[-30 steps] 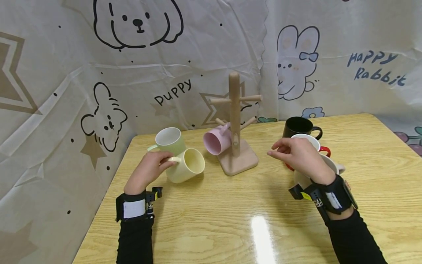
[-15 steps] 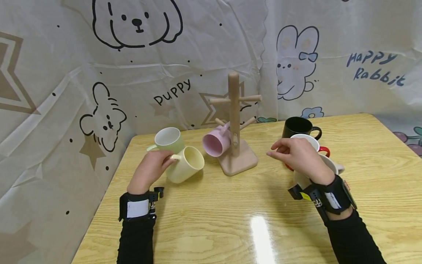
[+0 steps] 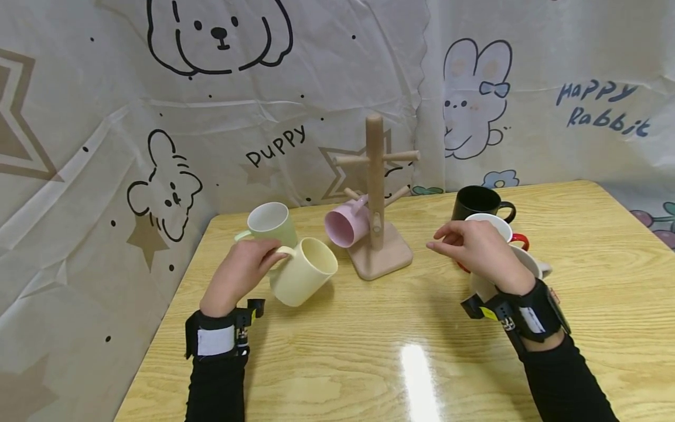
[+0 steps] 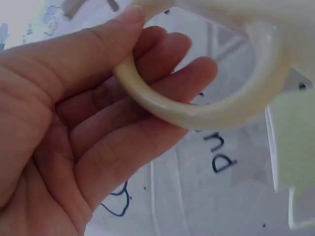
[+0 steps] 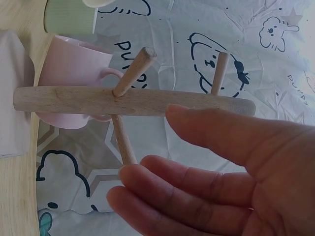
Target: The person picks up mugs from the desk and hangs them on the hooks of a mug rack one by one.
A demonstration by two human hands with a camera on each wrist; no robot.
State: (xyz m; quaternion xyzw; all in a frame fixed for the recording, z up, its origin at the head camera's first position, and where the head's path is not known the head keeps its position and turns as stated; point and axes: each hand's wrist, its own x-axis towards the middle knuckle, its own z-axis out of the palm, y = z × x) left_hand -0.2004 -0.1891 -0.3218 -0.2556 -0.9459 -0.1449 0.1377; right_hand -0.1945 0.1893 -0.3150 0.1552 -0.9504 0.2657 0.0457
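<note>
My left hand (image 3: pixel 239 272) pinches the handle of a pale yellow mug (image 3: pixel 300 278), thumb on one side and fingers curled round the other. The mug is tilted, its mouth turned up and to the right. In the left wrist view the handle (image 4: pixel 197 115) crosses my fingers. A pink mug (image 3: pixel 345 225) hangs by its handle on a lower peg of the wooden mug tree (image 3: pixel 375 187). My right hand (image 3: pixel 477 252) hovers over the mugs at the right, holding nothing, fingers loosely bent. The right wrist view shows that hand (image 5: pixel 211 172) with a gap between thumb and fingers.
Behind the yellow mug stands a light green mug (image 3: pixel 273 224). On the right are a black mug (image 3: pixel 474 202), a white mug with a red handle (image 3: pixel 519 240) and a cream mug (image 3: pixel 482 287) partly under my right hand. A printed cloth (image 3: pixel 316 88) hangs behind the table (image 3: pixel 358 351).
My left hand has brought the yellow mug slightly right and toward me, away from the green mug, and tipped it a little more. The right hand has stayed in place.
</note>
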